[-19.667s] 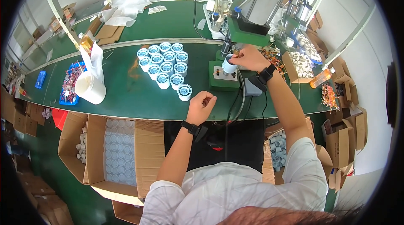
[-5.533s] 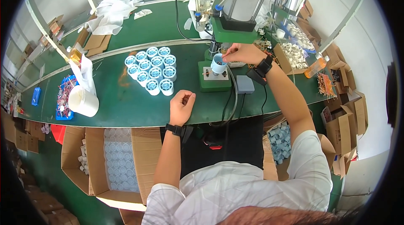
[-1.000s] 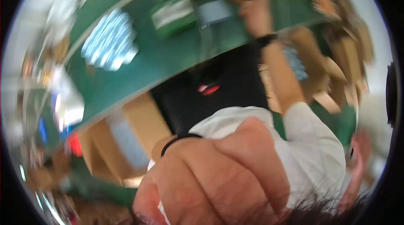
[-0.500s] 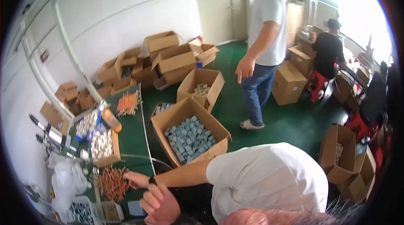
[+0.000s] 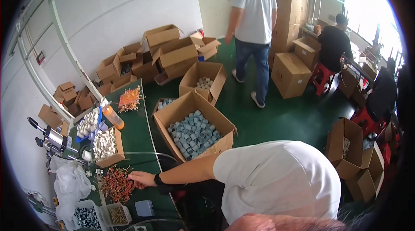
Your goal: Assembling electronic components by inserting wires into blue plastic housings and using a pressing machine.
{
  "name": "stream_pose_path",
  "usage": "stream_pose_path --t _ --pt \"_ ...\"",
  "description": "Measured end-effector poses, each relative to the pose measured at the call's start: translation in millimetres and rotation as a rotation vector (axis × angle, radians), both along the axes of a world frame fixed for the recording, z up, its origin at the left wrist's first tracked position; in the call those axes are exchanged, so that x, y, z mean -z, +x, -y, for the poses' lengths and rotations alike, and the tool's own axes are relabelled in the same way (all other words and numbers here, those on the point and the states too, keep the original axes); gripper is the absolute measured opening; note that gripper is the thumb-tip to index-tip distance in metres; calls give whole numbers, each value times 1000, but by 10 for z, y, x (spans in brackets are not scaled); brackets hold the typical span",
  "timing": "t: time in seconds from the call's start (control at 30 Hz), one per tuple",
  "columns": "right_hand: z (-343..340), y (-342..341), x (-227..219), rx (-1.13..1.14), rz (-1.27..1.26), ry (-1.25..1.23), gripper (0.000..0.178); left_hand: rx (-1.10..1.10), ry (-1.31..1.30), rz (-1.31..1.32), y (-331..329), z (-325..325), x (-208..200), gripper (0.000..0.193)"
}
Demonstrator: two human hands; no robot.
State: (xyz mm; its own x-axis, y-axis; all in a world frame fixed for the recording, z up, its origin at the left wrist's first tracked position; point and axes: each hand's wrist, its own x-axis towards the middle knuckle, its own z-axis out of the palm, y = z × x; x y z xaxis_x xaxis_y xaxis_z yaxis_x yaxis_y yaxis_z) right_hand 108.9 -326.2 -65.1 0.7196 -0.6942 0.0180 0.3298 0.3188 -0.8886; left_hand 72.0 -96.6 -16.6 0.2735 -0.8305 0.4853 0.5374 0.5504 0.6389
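My right arm, with a dark band at the wrist, reaches left across the green table (image 5: 145, 140). The fingers of my right hand (image 5: 142, 180) are pinched together at the right edge of a tangled pile of thin red-brown, wire-like pieces (image 5: 116, 185). What lies between the fingertips is too small to make out. My left hand is out of view. Near the pile are a clear tub of dark and pale small parts (image 5: 87, 218), a tub of brass-coloured bits (image 5: 117, 215) and a grey-blue lidded box (image 5: 144, 208).
A carton of white parts (image 5: 106, 146), an orange bottle (image 5: 113, 116) and orange-red bundles (image 5: 130, 99) stand farther along the table. Beside it is a large carton of blue-grey rings (image 5: 194, 133). A person (image 5: 255, 28) walks behind; another person (image 5: 335, 47) sits at right.
A hand near the lower edge has gone out of view. My right hand stays by the pile. The standing person has moved left and away, now with their back turned.
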Motion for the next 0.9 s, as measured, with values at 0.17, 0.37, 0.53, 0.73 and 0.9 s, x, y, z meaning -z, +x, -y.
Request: stream_pose_path --t 0.17,0.37,0.53,0.73,0.9 --pt "21 11 16 -8 3 -95 49 -159 236 163 177 -219 229 20" --pt "7 -58 -24 -51 19 -168 40 -325 449 395 257 33 272 21" --pt "-280 -93 -274 -68 -57 -432 35 -724 708 509 188 -399 394 23" --pt "100 -297 0 -130 23 -146 25 -994 927 360 31 -965 385 12" --pt "51 -125 104 -250 -27 -290 33 -1272 1109 526 -317 -1683 216 14"
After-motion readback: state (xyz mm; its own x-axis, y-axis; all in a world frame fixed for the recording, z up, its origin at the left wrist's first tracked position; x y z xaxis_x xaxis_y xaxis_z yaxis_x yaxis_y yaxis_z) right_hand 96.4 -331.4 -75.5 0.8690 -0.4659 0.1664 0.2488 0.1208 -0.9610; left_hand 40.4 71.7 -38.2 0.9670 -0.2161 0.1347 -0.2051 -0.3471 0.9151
